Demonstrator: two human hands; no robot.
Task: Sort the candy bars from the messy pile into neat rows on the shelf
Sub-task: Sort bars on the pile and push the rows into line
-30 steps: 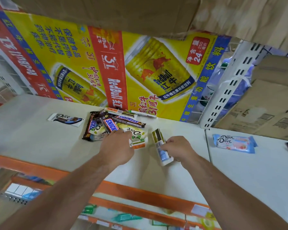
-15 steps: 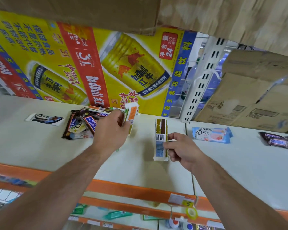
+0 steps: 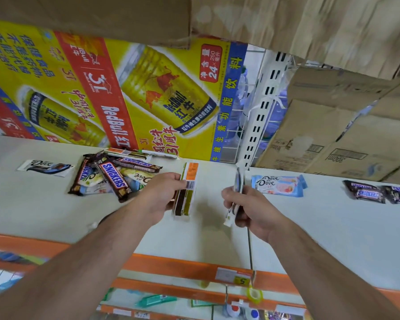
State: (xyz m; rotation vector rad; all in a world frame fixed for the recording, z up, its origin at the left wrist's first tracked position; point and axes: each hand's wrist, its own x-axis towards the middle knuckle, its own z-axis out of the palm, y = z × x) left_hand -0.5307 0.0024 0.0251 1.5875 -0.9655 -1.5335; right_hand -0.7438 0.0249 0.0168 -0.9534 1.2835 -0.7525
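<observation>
Pinching an edge-on bar (image 3: 237,181), the right hand (image 3: 249,209) hovers over the shelf (image 3: 333,227) beside the left hand (image 3: 162,195), which grips an orange-backed bar (image 3: 187,192) freshly lifted from the messy pile (image 3: 111,174) beyond, both seemingly bound for rows.

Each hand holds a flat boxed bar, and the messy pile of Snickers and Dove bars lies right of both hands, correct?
No. In the head view the messy pile of brown Snickers and pale Dove bars lies left of both: left hand gripping an orange-and-brown boxed bar, right hand a blue-and-white boxed bar.
</observation>
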